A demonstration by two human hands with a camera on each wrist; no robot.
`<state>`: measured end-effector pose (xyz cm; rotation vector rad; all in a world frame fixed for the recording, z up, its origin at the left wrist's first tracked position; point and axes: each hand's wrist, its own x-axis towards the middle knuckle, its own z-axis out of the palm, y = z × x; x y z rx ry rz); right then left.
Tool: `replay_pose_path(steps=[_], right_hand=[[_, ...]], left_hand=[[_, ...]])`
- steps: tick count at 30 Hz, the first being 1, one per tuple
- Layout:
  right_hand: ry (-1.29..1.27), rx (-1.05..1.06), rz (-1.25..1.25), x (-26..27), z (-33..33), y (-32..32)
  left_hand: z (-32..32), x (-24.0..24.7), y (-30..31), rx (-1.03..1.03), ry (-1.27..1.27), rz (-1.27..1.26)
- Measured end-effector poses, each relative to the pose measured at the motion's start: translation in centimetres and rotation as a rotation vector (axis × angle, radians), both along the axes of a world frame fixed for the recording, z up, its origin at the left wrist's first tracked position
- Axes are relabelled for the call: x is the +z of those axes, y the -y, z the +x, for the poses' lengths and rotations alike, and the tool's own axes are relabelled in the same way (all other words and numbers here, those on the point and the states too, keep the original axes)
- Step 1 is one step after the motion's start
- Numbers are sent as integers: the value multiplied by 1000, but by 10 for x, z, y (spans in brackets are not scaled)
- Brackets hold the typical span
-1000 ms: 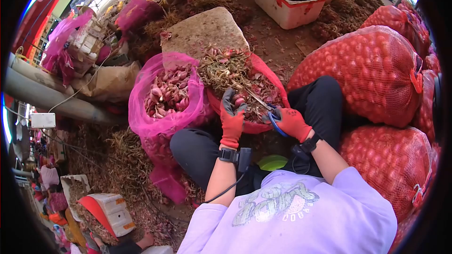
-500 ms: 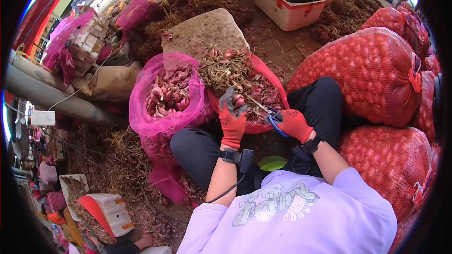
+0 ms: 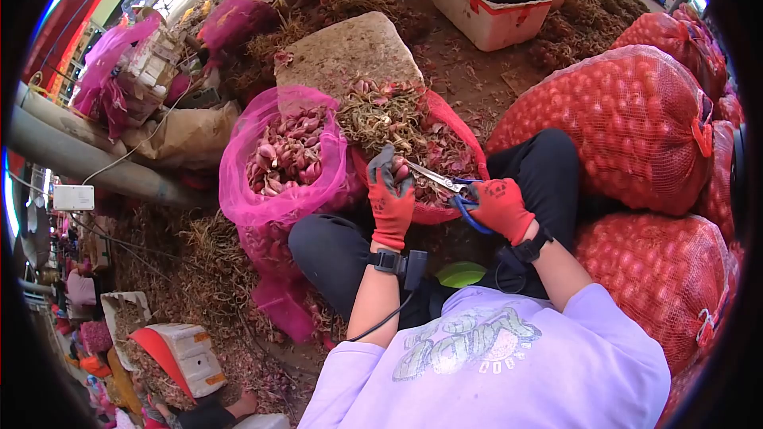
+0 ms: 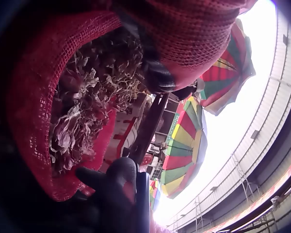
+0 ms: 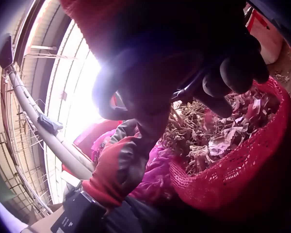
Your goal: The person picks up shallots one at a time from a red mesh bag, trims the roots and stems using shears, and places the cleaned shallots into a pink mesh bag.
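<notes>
The left hand [image 3: 390, 205], in a red and grey glove, holds a pinkish shallot [image 3: 401, 170] in curled fingers over the red mesh bag [image 3: 478, 145]. Fingers of the gloved right hand [image 3: 501, 206] are curled round the blue handles of scissors [image 3: 435, 178], whose blades point at the shallot. In the right wrist view the left hand [image 5: 121, 165] is below the dark scissor handles. Dry stalks and peelings [image 3: 381, 117] fill the red bag. To its left, a pink mesh bag [image 3: 233, 183] contains loose shallots [image 3: 286, 151].
Large full red mesh sacks [image 3: 604, 119] stand at the right. A flat stone-like slab [image 3: 346, 52] lies beyond the bags, with a white foam box [image 3: 493, 20] behind. A grey pipe [image 3: 87, 155] runs along the left. Dry stalks [image 3: 175, 270] cover the ground at lower left.
The right hand has shifted slightly, and the scissor blades now lie closer to the shallot. The left hand has barely moved and keeps its hold.
</notes>
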<state>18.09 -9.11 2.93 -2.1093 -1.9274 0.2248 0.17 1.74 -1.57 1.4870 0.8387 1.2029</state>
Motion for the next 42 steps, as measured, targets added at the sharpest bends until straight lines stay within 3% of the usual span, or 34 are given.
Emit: replay_pose_path(steps=[4, 11, 14, 17, 20, 24, 27, 28, 31, 34, 37, 42], right_hand=[[-42, -9, -62, -19, 8, -2], [-305, -131, -144, -15, 4, -11], [-575, -90, 54, -34, 11, -12], [-656, -124, -71, 2, 1, -20], [-919, -81, 39, -2, -14, -29], [-1504, -161, 138, -32, -23, -58], [-1631, -166, -7, -25, -14, -63], [-1613, -101, -8, -21, -14, -63], [-1225, 52, 150, -35, -12, -70], [-837, 18, 173, -13, -8, -58], [-299, 38, 40, 2, 3, -39], [-119, 10, 75, 1, 6, -16]], left_hand=[[4, -6, -2, -6, 17, 44], [11, -14, 0, -86, 323, -185], [0, -5, -4, -161, 453, -329], [0, -2, -3, -161, 337, -276], [9, -9, 3, -123, 141, -50], [20, -6, 16, -314, 272, -243], [16, 5, 11, -280, 357, -370], [14, -3, 9, -267, 348, -362], [5, -16, 3, -385, 324, -485], [3, -7, 2, -320, 387, -484], [1, -12, -7, -165, 488, -301], [1, -5, -8, -14, 466, -310]])
